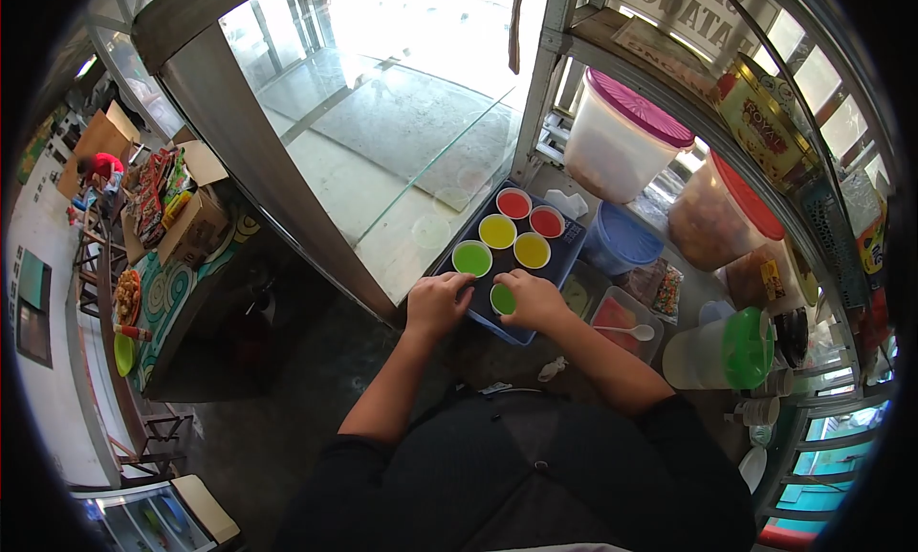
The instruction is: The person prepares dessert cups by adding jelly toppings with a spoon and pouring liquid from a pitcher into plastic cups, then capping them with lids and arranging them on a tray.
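On a dark blue tray (517,338) stand several small white-rimmed cups in two rows: a red cup (513,204) and a second red cup (547,221) at the far end, a yellow cup (497,231) and another yellow cup (532,251) in the middle, a green cup (471,258) and a nearer green cup (501,299). My right hand (529,300) has its fingers closed at the rim of the nearer green cup, partly covering it. Beside the other green cup, over the tray's left edge, my left hand (439,304) is empty, thumb and bent fingers apart.
A glass display case (382,131) rises beyond the tray. To the right are a blue-lidded tub (626,234), a container with a white spoon (626,318), a green-lidded jug (746,349) and large lidded tubs (622,141). At left, a patterned table (191,289) holds packets; a person in red (103,166) is farther back.
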### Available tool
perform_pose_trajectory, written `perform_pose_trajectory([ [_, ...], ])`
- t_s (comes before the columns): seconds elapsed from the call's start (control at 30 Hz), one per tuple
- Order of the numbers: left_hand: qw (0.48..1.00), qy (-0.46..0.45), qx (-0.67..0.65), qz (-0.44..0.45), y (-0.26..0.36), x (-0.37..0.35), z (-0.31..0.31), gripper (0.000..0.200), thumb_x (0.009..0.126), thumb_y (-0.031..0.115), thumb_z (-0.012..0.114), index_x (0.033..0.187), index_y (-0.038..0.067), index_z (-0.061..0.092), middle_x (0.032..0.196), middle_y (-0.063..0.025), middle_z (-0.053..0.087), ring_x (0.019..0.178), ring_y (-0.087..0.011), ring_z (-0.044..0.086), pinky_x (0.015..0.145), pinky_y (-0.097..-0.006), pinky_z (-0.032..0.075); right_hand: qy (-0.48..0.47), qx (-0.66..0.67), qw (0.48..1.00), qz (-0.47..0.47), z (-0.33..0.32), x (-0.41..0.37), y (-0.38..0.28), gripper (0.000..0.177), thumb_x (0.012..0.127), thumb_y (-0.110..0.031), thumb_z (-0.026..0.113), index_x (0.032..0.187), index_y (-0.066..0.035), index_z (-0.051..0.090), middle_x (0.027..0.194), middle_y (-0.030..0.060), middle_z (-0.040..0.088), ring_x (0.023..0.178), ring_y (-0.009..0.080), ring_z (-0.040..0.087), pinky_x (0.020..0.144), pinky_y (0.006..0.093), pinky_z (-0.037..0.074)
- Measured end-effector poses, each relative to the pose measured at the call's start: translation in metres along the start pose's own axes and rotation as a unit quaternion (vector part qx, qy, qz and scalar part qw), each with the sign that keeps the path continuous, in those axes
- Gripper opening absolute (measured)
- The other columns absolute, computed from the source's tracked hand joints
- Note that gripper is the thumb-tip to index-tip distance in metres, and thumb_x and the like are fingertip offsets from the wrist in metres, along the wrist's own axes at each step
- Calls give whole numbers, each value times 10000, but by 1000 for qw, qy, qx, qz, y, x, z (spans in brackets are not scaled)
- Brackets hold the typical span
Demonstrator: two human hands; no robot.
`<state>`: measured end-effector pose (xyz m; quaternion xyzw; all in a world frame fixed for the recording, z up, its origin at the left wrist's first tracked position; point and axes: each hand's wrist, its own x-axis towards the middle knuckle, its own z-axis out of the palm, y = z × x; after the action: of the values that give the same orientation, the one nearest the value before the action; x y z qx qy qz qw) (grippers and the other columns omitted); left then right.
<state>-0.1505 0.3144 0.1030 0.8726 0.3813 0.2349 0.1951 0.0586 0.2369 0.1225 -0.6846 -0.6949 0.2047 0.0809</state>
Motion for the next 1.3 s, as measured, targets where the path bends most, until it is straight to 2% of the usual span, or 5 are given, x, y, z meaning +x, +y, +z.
perform_pose_trajectory([
  [0.3,999,4,-34,38,1,-3,7,189,895,281,713,1056,195,764,950,-44,759,839,-260,717,772,-392,555,-47,-28,998,-22,-3,-8,-1,680,642,-173,838,1285,-197,615,1191,104,632,1071,313,675,895,426,560],
  [0.67,976,-214,7,38,13,2,14,344,984,390,575,1280,254,685,826,-65,737,795,-251,681,835,-416,363,-139,-65,988,-4,-17,-12,0,804,635,-290,872,1368,-134,580,1199,144,658,1093,323,670,929,413,550],
  [0.87,964,-265,12,-3,23,8,13,366,952,396,585,1281,274,689,963,-20,770,865,-219,710,852,-453,321,-64,13,998,-12,-52,37,53,893,663,-376,903,1430,-114,526,1241,165,640,1202,317,631,1007,432,512],
  [1.07,966,-256,-16,-32,29,12,14,372,952,435,572,1277,300,694,979,6,774,917,-188,720,867,-459,291,-58,-173,983,-17,-66,60,58,904,651,-338,912,1428,-110,510,1411,134,531,1191,303,634,993,414,531],
  [1.3,960,-273,-20,-54,31,15,14,381,921,440,563,1248,321,717,958,24,771,895,-174,712,869,-465,286,-81,-166,982,-23,-62,66,58,806,645,-271,897,1343,-112,526,1216,125,649,1152,306,654,924,422,557],
])
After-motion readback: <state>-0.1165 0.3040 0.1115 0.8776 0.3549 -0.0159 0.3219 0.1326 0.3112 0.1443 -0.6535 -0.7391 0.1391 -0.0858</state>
